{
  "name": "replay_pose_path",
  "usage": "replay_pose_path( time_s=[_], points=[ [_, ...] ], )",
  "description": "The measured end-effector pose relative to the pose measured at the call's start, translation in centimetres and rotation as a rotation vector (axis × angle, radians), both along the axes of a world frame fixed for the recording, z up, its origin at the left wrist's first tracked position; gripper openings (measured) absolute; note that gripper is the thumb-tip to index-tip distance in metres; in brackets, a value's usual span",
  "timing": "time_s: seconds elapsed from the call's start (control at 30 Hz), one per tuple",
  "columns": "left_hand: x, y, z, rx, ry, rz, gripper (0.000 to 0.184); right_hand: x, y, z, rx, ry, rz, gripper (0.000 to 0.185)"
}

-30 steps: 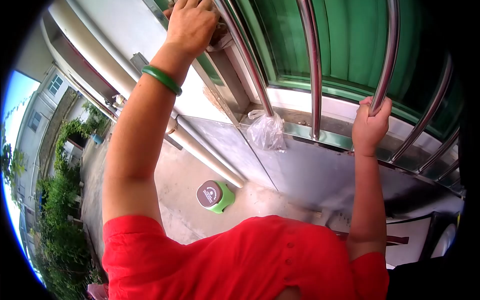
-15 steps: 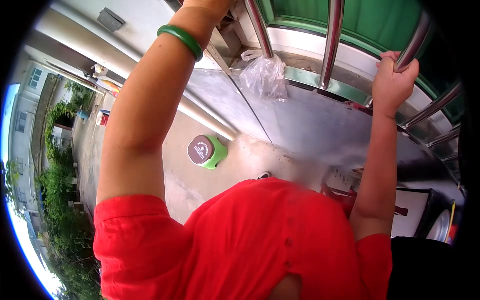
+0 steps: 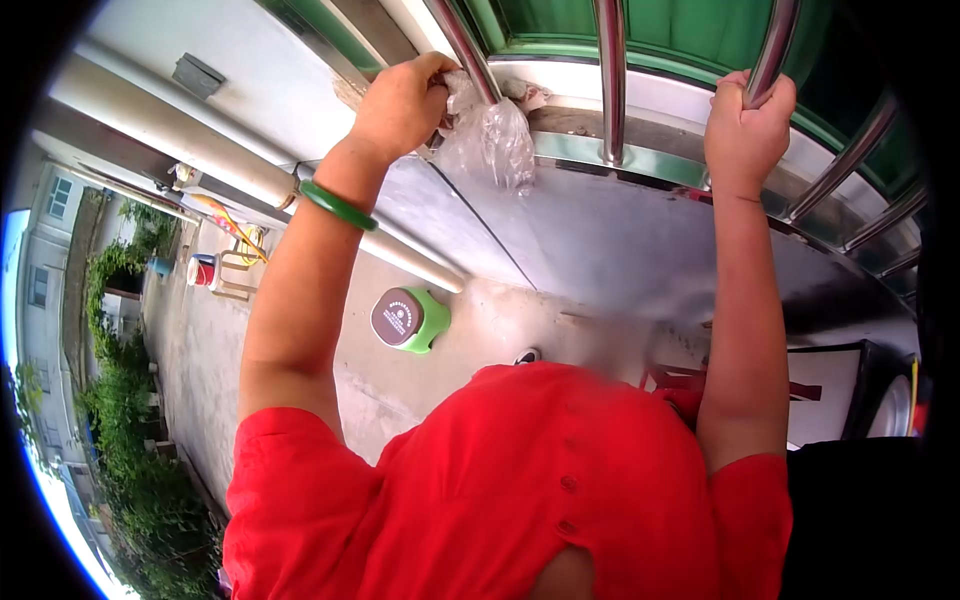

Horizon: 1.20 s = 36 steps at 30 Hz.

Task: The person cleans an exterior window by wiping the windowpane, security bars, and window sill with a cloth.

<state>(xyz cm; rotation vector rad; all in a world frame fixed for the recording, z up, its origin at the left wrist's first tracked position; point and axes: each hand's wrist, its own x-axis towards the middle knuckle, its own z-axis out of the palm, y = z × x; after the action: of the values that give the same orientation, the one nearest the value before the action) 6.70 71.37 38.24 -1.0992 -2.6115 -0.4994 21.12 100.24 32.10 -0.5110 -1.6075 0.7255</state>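
My left hand (image 3: pixel 402 108), with a green bangle (image 3: pixel 338 206) on the wrist, is closed at the clear plastic bag (image 3: pixel 492 148), pinching its upper left part. The bag hangs at the foot of a metal window bar (image 3: pixel 466 48), over the ledge. Something pale and crumpled (image 3: pixel 527 95) lies on the sill behind that bar. On the right, my right hand (image 3: pixel 750 130) is wrapped round another metal bar (image 3: pixel 776 42) near its lower end. Green window panels (image 3: pixel 680 45) stand behind the bars.
A green stool (image 3: pixel 411 319) with a brown top stands on the concrete floor below. A pale pipe (image 3: pixel 410 256) slants down along the wall. Farther left are a red and white bucket (image 3: pixel 201 270) and green plants (image 3: pixel 125 400). At lower right is a dark-edged white surface (image 3: pixel 825 395).
My left hand has come down from high on the window frame to the plastic bag and taken hold of it. My right hand keeps its grip on the bar. The view has shifted.
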Motion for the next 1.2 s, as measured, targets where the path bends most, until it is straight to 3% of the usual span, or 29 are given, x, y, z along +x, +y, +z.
replay_pose_path(
  time_s=[0.23, 0.3, 0.43, 0.5, 0.57, 0.6, 0.67, 0.73, 0.8, 0.87, 0.9, 0.93, 1.0, 1.07, 1.17, 1.2],
  points=[
    [5.7, -4.4, 7.9, 0.073, 0.507, 0.241, 0.025, -0.4, 0.8, -0.4, 0.011, 0.025, 0.023, 0.021],
    [6.6, -5.6, 8.7, 0.048, 0.451, 0.293, 0.026, -0.3, 0.8, -0.2, 0.0, 0.021, 0.019, 0.021],
    [6.4, -7.2, 6.6, -0.036, 0.29, 0.288, 0.023, -0.7, 1.6, -0.7, 0.032, 0.04, 0.037, 0.022],
    [5.3, -7.0, 4.8, -0.034, 0.513, 0.225, 0.024, -0.3, 0.6, -0.1, -0.034, 0.06, 0.094, 0.02],
    [5.3, -5.5, 3.3, -0.08, 0.636, 0.318, 0.025, 0.2, -0.1, 0.5, -0.092, 0.08, 0.157, 0.018],
    [4.9, -4.9, 2.4, -0.084, 0.756, 0.234, 0.026, 0.3, -0.3, 0.7, -0.135, 0.083, 0.195, 0.016],
    [2.6, -2.9, -2.4, -0.162, 0.863, 0.185, 0.03, 0.7, -0.4, 1.1, -0.175, 0.074, 0.283, 0.014],
    [1.5, -0.8, -8.9, -0.289, 0.702, 0.272, 0.033, 0.8, -0.7, 1.2, -0.197, 0.064, 0.313, 0.016],
    [1.6, -0.1, -9.7, -0.346, 0.558, 0.31, 0.033, 0.9, -0.9, 1.5, -0.244, 0.046, 0.32, 0.023],
    [1.9, -0.1, -9.0, -0.055, 0.232, 0.241, 0.03, 0.9, 0.0, 0.4, -0.19, 0.024, 0.258, 0.026],
    [2.3, -0.7, -9.1, -0.038, 0.225, 0.251, 0.03, 0.6, 0.2, 0.5, -0.136, 0.018, 0.209, 0.029],
    [2.8, -1.1, -9.1, 0.167, 0.066, 0.088, 0.028, 1.1, -0.8, 1.3, -0.116, 0.023, 0.209, 0.029],
    [4.9, -1.5, -9.7, 0.473, -0.159, -0.151, 0.024, 3.6, -4.8, 2.0, 0.598, -0.07, -0.352, 0.037],
    [7.0, -2.2, -11.2, 0.471, -0.254, -0.206, 0.024, 4.4, -9.0, 1.3, 0.521, 0.202, -0.027, 0.038],
    [9.2, -5.3, -13.9, 0.34, -0.422, -0.219, 0.024, 3.1, -14.0, -0.4, 0.446, -0.116, 0.444, 0.027],
    [9.2, -6.6, -14.4, 0.236, -0.481, -0.189, 0.024, 1.5, -14.3, -1.0, 0.563, -0.195, 0.45, 0.026]
  ],
)
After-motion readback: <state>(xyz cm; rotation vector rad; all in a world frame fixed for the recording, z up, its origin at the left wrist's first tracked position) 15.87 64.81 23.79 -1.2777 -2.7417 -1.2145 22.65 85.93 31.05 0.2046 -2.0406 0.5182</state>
